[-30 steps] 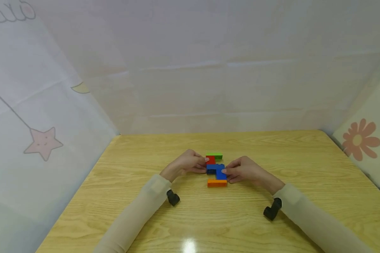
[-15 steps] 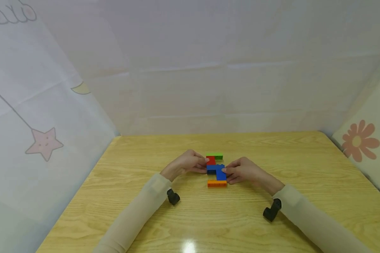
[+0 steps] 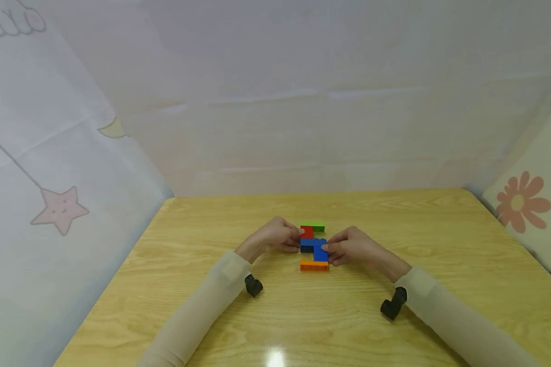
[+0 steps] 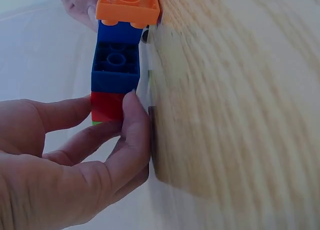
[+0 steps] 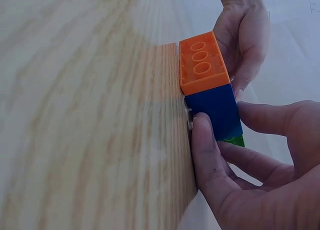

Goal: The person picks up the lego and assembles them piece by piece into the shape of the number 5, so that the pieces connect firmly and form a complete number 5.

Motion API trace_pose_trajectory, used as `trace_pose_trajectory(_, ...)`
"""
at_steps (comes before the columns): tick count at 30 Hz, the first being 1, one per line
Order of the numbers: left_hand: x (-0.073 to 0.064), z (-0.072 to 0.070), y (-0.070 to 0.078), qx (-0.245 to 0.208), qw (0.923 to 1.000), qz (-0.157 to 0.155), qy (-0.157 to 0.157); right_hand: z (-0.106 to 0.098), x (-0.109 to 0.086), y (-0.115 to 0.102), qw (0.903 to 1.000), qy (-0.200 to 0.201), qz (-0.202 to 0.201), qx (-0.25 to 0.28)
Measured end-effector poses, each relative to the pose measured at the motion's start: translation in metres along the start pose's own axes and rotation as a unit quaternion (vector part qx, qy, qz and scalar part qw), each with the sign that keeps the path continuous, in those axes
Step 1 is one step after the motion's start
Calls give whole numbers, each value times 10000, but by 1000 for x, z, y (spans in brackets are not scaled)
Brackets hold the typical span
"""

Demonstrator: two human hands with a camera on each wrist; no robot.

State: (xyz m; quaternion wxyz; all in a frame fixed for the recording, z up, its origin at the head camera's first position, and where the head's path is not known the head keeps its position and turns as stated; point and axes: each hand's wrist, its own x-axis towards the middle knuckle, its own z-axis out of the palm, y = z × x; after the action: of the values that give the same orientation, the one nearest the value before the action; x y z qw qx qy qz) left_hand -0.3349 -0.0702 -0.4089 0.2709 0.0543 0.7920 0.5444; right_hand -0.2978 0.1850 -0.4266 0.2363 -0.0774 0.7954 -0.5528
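A row of joined toy building bricks lies on its side on the table. A green brick [image 3: 313, 227] is at the far end, followed by a red brick [image 3: 306, 232], two blue bricks [image 3: 320, 253] and an orange brick [image 3: 314, 266] nearest me. In the left wrist view, a blue brick [image 4: 116, 65] shows its hollow underside towards me. My left hand [image 3: 275, 235] pinches the red brick between thumb and fingers. On the other side, my right hand [image 3: 354, 246] pinches the nearer blue brick. The orange brick's hollow underside [image 5: 201, 60] shows in the right wrist view.
The wooden table [image 3: 239, 321] extends around the bricks on every side. Pale printed cloth [image 3: 275, 137] stands behind it and at both sides. A small black camera mount [image 3: 254, 285] sits at the left wrist, and another black mount [image 3: 394, 304] at the right.
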Motion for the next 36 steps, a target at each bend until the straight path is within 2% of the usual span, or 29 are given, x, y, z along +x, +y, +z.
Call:
trace_pose_trajectory(6, -3, 1, -2, 264, 9995, 17, 191, 1, 0, 1, 9999, 31, -76, -95)
trace_pose_trajectory(14, -3, -1, -4, 569, 9974, 372, 246, 2, -5, -4, 9997, 88, -158, -156)
trace_pose_trajectory(23, -2, 0, -4, 684, 9963, 312, 405, 0, -1, -1, 9993, 86, -266, -266)
trace_pose_trajectory(27, -2, -1, -6, 696, 9965, 247, 384, 1, 0, 0, 9995, 110, -216, -184)
trace_pose_trajectory(32, -1, -14, -9, 617, 9958, 596, 328, -4, -2, -2, 9983, 204, -468, -264)
trace_pose_trajectory(34, -3, -24, -9, 644, 9930, 863, 485, -11, -4, -4, 9960, 328, -659, -513)
trace_pose_trajectory(36, -5, -34, -8, 917, 9864, 1110, 797, -20, -5, -6, 9930, 484, -853, -664)
